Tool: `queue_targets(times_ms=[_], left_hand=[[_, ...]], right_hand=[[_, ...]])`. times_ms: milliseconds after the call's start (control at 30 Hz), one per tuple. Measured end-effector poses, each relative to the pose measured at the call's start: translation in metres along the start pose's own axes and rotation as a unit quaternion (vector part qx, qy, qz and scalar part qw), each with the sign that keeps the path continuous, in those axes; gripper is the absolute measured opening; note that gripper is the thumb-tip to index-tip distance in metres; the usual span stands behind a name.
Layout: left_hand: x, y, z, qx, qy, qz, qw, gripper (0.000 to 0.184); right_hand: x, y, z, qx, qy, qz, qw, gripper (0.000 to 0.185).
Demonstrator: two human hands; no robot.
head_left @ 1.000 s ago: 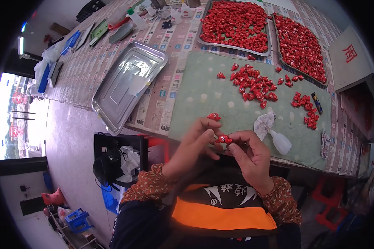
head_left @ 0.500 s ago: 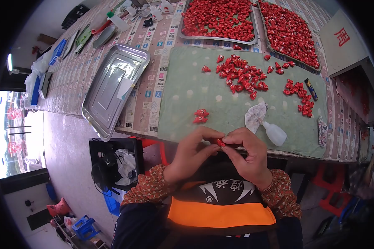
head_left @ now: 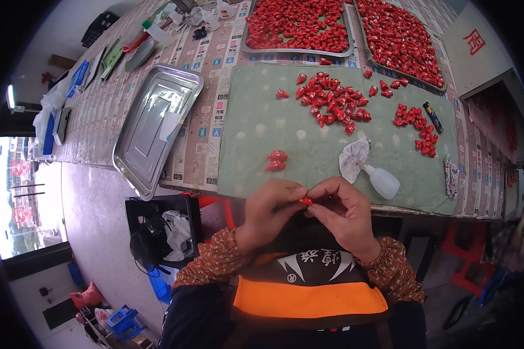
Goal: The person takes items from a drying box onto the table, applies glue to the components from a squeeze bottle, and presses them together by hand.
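A small glossy red piece (head_left: 305, 200) is pinched between my two hands, just off the table's front edge. My left hand (head_left: 269, 210) grips it from one side with thumb and forefinger. From the other side the fingertips of my right hand (head_left: 342, 214) close on it. Its exact kind is too small to make out. Just beyond my hands, a few similar red pieces (head_left: 276, 160) lie on the green dotted cloth (head_left: 244, 128). A white squeeze bottle (head_left: 384, 183) rests by my right hand, its tip against a crumpled white cloth (head_left: 354, 160).
A larger heap of red pieces (head_left: 332, 102) and a smaller group (head_left: 416, 125) lie farther back. Two trays, a metal one (head_left: 349, 51) and another (head_left: 384, 71), hold many more. A bare metal tray (head_left: 148, 134) stands left. A dark tube (head_left: 432, 117) lies at right.
The view has shifted slightly. The fingers of both hands have moved a little around the red piece, which stays pinched between them.
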State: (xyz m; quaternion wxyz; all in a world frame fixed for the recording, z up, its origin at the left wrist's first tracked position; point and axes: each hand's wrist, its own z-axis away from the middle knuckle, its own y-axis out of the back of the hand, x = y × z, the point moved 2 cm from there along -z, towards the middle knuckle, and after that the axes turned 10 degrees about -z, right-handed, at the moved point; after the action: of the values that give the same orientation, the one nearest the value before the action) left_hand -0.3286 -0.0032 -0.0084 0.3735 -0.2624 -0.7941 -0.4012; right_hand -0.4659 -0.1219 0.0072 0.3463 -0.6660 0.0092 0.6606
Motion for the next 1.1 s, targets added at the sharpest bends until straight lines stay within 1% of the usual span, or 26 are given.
queue_targets(times_ms=[33,100,167,233,300,333,367,400,433,633,733,767,800,833,900,933,1000,1033,1100], left_hand=[[0.0,0.0,-0.002,-0.001,0.0,0.0,1.0,0.03],[0.004,0.0,-0.005,0.032,-0.062,-0.035,0.997,0.031],[0.005,-0.001,-0.006,0.04,-0.071,-0.043,0.996,0.031],[0.005,0.0,-0.005,0.049,-0.08,-0.051,0.994,0.031],[0.005,0.001,-0.005,0.055,-0.137,-0.097,0.984,0.031],[0.005,0.003,-0.006,0.055,-0.137,-0.097,0.984,0.031],[0.006,0.004,-0.006,0.055,-0.156,-0.111,0.98,0.031],[0.006,0.004,-0.006,0.054,-0.175,-0.126,0.975,0.032],[0.006,0.004,-0.006,0.053,-0.175,-0.125,0.975,0.032],[0.001,0.001,-0.002,0.062,-0.154,-0.114,0.979,0.032],[-0.001,0.0,0.001,0.051,-0.127,-0.093,0.986,0.034],[0.0,0.0,0.001,0.034,-0.101,-0.089,0.99,0.034],[0.0,-0.001,0.002,0.017,-0.075,-0.085,0.993,0.034],[-0.002,-0.003,0.004,0.017,-0.075,-0.085,0.993,0.034],[-0.01,-0.008,0.011,0.055,-0.011,0.036,0.998,0.03],[-0.011,-0.011,0.013,0.054,-0.011,0.036,0.998,0.03],[-0.013,-0.014,0.016,0.059,0.022,0.112,0.992,0.031],[-0.014,-0.015,0.018,0.059,0.022,0.112,0.992,0.031],[-0.015,-0.016,0.019,0.054,0.037,0.155,0.986,0.032]], right_hand=[[0.0,-0.001,0.0,0.002,-0.007,-0.024,1.0,0.021],[0.0,-0.001,0.001,0.006,-0.008,-0.023,1.0,0.021],[0.001,-0.002,0.002,0.009,-0.01,-0.022,1.0,0.021],[0.003,-0.002,0.002,0.007,0.011,-0.013,1.0,0.02],[0.004,-0.001,0.002,0.002,0.013,-0.015,1.0,0.02],[0.004,-0.001,0.002,-0.002,0.016,-0.017,1.0,0.02],[0.003,-0.002,0.002,-0.002,0.016,-0.017,1.0,0.02],[0.002,-0.003,0.001,0.008,0.005,-0.04,0.999,0.019],[0.001,-0.003,0.001,0.018,-0.005,-0.063,0.998,0.019],[0.001,-0.003,0.001,0.027,-0.007,-0.046,0.999,0.021],[0.001,-0.002,0.001,0.026,-0.007,-0.029,0.999,0.021],[0.001,-0.002,0.001,0.026,-0.006,-0.029,0.999,0.021],[0.001,-0.003,0.001,0.029,-0.009,-0.043,0.999,0.02],[0.002,-0.003,0.001,0.033,-0.011,-0.058,0.998,0.019],[0.001,-0.003,0.001,0.036,-0.007,-0.051,0.998,0.018],[0.001,-0.003,0.002,0.039,-0.004,-0.043,0.998,0.017],[0.001,-0.003,0.002,0.041,0.001,-0.041,0.998,0.017],[0.002,-0.003,0.002,0.043,0.006,-0.038,0.998,0.016],[0.001,-0.002,0.002,0.043,0.013,-0.023,0.999,0.015]])
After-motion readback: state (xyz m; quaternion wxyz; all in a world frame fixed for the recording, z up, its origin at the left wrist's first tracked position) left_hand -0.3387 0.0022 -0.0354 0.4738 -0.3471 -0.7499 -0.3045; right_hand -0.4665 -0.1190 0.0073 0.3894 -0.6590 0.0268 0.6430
